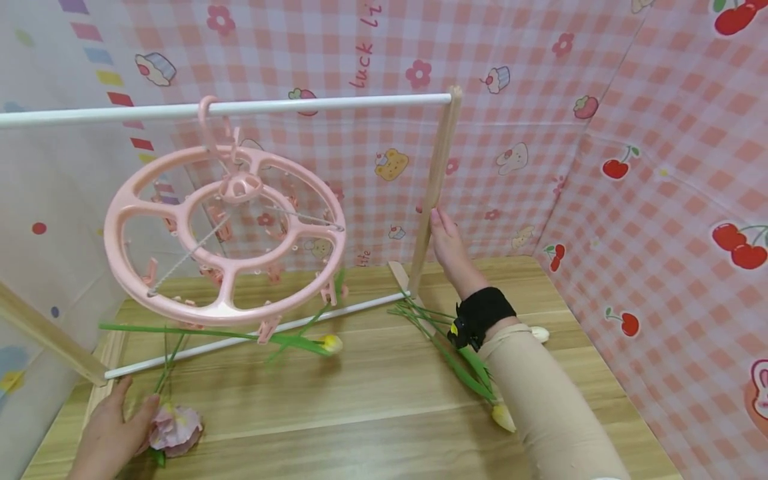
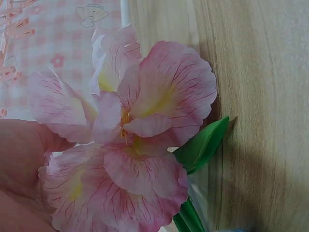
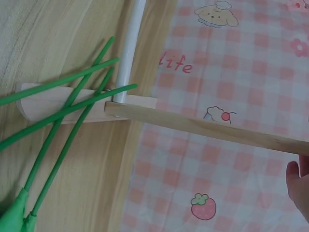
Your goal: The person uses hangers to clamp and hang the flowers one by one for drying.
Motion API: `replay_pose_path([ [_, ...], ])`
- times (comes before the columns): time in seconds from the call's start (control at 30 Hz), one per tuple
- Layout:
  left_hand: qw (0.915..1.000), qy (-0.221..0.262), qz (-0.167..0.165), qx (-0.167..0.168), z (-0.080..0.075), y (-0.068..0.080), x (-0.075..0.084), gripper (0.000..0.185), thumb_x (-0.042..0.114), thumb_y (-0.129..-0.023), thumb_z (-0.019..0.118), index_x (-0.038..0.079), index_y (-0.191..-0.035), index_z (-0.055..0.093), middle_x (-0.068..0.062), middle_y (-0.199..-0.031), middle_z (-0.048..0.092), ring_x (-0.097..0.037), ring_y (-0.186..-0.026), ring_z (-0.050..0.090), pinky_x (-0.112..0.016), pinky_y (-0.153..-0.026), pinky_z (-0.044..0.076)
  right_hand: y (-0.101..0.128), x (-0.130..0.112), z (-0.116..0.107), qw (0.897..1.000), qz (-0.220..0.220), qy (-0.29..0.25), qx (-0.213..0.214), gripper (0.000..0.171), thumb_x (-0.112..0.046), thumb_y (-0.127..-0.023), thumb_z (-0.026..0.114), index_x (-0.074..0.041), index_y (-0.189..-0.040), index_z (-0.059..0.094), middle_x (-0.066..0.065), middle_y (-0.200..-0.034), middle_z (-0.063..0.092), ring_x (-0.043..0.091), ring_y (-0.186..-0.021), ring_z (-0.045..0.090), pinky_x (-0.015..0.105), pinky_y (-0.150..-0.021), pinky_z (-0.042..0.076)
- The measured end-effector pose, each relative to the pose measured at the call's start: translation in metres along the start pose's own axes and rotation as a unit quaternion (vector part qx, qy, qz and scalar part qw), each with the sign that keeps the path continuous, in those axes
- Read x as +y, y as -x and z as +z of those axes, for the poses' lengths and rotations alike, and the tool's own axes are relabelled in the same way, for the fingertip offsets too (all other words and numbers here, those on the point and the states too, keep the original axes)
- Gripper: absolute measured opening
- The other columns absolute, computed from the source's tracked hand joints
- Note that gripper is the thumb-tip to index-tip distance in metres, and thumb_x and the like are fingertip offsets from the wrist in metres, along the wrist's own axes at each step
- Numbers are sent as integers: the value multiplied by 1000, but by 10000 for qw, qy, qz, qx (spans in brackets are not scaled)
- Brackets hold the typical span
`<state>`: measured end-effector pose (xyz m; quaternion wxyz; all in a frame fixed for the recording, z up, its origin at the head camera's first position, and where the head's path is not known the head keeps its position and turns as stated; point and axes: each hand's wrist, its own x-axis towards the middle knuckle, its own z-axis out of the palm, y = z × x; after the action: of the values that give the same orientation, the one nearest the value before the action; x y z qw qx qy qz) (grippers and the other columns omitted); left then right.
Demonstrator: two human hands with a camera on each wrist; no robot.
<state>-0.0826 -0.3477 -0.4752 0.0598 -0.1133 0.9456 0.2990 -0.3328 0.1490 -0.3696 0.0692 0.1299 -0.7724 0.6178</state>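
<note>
Rack (image 1: 360, 103) is standing on the worktop (image 1: 360, 427), with one round hanger (image 1: 240, 189) hanging from its top bar.
Right hand (image 1: 451, 250) is touching the right post (image 1: 441, 157); left hand (image 1: 114, 427) is lying by the left foot (image 1: 98, 400), beside one pink flower (image 1: 176, 430); cannot tell how closed either grip is. Steadying both sides evenly, keeping feet flat and petals uncrushed, is probably serving best. Counting: one rack, two yellow tulips (image 1: 503, 418), one white bloom (image 1: 540, 334) peeking past the sleeve (image 1: 546, 400), four stem ends (image 3: 29, 130) crossing at the right foot (image 3: 36, 107).

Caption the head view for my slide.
Round pink plastic clip hanger on a white rod; the right hand touches a pale wooden post.
</note>
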Motion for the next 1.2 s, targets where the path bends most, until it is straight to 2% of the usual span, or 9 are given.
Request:
replay_pose_path([
  [0.17,9998,-44,104,179,3,-1,-1,73,35,-99,40,-21,-139,13,-52,-130,25,-67,-112,30,-74,-89,33,0,4,2,9999,-66,-109,69,53,-39,-103,28,0,-136,43,20,-132,53,32,-125,48,44,-110,37],
  [0.27,9995,-97,181,236,4,-1,-3,71,33,-99,42,-22,-137,16,-53,-127,26,-68,-111,32,-73,-87,35,-1,6,3,9996,-83,-181,199,50,-36,-103,30,1,-132,46,23,-128,56,33,-122,51,43,-108,39],
  [0.43,9995,-104,230,195,4,-2,-3,67,29,-98,44,-21,-135,19,-52,-125,31,-65,-105,43,-67,-79,44,-3,7,4,9990,-80,-332,292,49,-35,-103,32,3,-128,50,24,-126,57,33,-121,51,43,-107,40],
  [0.53,9998,-11,134,135,2,-4,1,66,32,-100,40,-20,-136,21,-50,-127,32,-61,-105,48,-63,-76,48,-3,7,5,9990,-72,-343,287,49,-35,-103,33,3,-128,50,24,-127,56,32,-122,51,42,-108,40],
  [0.7,9999,49,-16,128,-2,-10,6,68,39,-102,28,-18,-138,22,-48,-129,33,-60,-109,46,-63,-79,47,-2,9,5,9990,-103,-321,284,51,-36,-103,33,3,-133,46,23,-128,56,32,-123,51,42,-108,39],
  [0.93,9990,-176,36,406,0,-21,9,64,37,-100,39,-16,-136,31,-43,-130,37,-60,-110,43,-63,-82,44,-1,9,5,9989,-50,-388,275,50,-36,-102,33,-1,-136,44,22,-130,56,31,-126,50,41,-110,37],
  [1.07,9980,-263,157,547,4,-25,11,60,35,-97,45,-13,-132,39,-42,-126,44,-60,-108,46,-62,-79,46,0,8,5,9985,1,-469,276,50,-35,-102,33,0,-135,45,23,-130,56,31,-126,49,42,-110,37],
  [1.2,9983,-341,137,449,5,-27,15,55,32,-96,48,-12,-129,43,-36,-119,54,-54,-103,53,-53,-72,50,5,-3,5,9975,61,-660,261,46,-27,-104,33,5,-135,44,27,-130,54,34,-126,48,44,-110,37],
])
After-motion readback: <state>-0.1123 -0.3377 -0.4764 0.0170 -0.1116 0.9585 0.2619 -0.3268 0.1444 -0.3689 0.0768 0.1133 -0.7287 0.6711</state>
